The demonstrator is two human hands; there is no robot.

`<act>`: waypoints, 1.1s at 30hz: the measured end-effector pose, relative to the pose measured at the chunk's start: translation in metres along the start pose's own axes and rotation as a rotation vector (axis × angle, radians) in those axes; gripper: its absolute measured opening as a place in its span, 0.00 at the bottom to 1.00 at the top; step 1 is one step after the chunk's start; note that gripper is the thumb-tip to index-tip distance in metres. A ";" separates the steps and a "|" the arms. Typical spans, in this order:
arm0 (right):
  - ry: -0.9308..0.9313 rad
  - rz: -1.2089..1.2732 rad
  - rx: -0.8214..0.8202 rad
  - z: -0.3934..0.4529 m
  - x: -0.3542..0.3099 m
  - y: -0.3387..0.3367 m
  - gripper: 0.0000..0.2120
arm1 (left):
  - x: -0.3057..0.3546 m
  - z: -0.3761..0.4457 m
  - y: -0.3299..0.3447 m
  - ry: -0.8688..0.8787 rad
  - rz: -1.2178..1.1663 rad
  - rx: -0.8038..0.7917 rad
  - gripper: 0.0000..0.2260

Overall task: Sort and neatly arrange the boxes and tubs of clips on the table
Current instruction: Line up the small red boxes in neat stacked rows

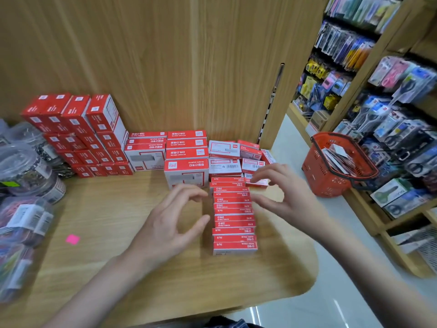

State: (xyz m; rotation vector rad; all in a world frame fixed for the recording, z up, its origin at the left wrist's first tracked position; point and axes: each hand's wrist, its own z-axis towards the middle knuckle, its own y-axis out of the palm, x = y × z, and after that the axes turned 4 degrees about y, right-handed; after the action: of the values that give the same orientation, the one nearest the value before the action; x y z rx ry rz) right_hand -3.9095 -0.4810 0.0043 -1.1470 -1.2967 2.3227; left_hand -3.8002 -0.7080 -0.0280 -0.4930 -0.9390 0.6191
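Observation:
A row of several small red staple boxes (234, 214) stands on edge in the middle of the wooden table (106, 233). My left hand (172, 218) hovers just left of the row, fingers loosely curved and holding nothing. To the right of the row my right hand (281, 192) hovers with its fingers spread, its fingertips near a small loose box (256, 182) at the row's far end. Behind stand larger red-and-white boxes (186, 159), a tall stack of red boxes (78, 133) at the back left, and flat boxes (236, 155) at the back right. Clear tubs of clips (26, 176) line the left edge.
A pink sticky note (72, 239) lies on the table at the left. A red shopping basket (335, 164) with packets in it sits off the table's right edge. Wooden panels rise behind the table. Shelves of packaged stationery (390, 110) fill the right side.

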 end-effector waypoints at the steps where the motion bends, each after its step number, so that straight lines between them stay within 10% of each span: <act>1: -0.011 -0.022 0.009 0.013 0.003 -0.002 0.16 | 0.000 0.009 -0.002 0.017 0.050 0.028 0.12; 14: -0.098 -0.416 -0.547 0.117 0.019 -0.003 0.32 | -0.043 0.072 -0.001 -0.030 0.432 0.040 0.16; 33: -0.217 -0.483 -0.375 0.125 0.019 0.005 0.26 | -0.039 0.072 0.000 -0.071 0.400 0.060 0.15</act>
State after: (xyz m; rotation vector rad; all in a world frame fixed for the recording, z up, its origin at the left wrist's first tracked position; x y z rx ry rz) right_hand -4.0132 -0.5502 0.0280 -0.5776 -1.8991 1.9320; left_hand -3.8794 -0.7259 -0.0146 -0.6141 -0.8913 1.0286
